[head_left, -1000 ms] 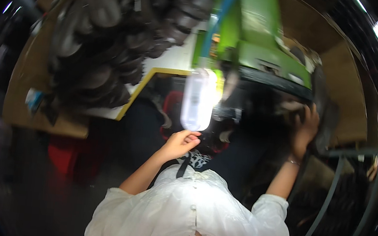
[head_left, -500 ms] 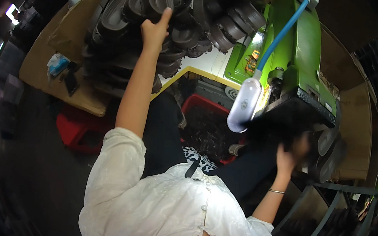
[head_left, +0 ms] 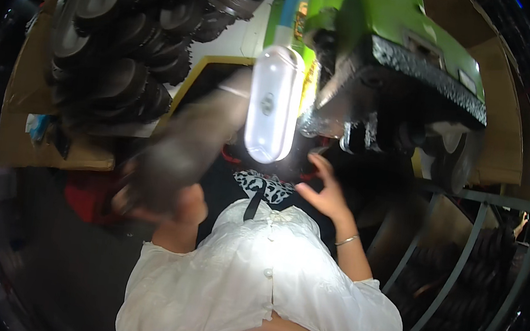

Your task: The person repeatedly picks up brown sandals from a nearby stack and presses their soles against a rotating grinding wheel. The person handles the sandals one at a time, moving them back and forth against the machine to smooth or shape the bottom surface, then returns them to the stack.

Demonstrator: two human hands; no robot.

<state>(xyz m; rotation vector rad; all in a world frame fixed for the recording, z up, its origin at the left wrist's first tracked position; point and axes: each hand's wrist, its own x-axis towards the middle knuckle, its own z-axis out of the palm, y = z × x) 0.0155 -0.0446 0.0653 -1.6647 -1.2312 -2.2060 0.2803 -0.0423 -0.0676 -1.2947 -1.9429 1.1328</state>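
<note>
My left hand [head_left: 186, 206] is closed around one end of a dark brown shoe sole [head_left: 179, 153], which is smeared by motion. The sole slants up and to the right, toward a white oblong lamp [head_left: 273, 111]. My right hand [head_left: 330, 195] is empty, with thumb and fingers apart, below and to the right of the lamp. Above it stands a green machine [head_left: 397, 18] with a black, rough-edged lower part. A pile of similar brown soles [head_left: 124, 28] lies at the far left.
Cardboard [head_left: 500, 106] stands right of the machine, and a cardboard sheet [head_left: 79, 152] lies under the pile on the left. A grey metal rack [head_left: 473, 245] with dark items is at the right. Something red [head_left: 87, 195] sits low on the left.
My left hand has come down from the pile toward my body with a sole in it. My right hand has moved left from beneath the machine. The whole view has shifted.
</note>
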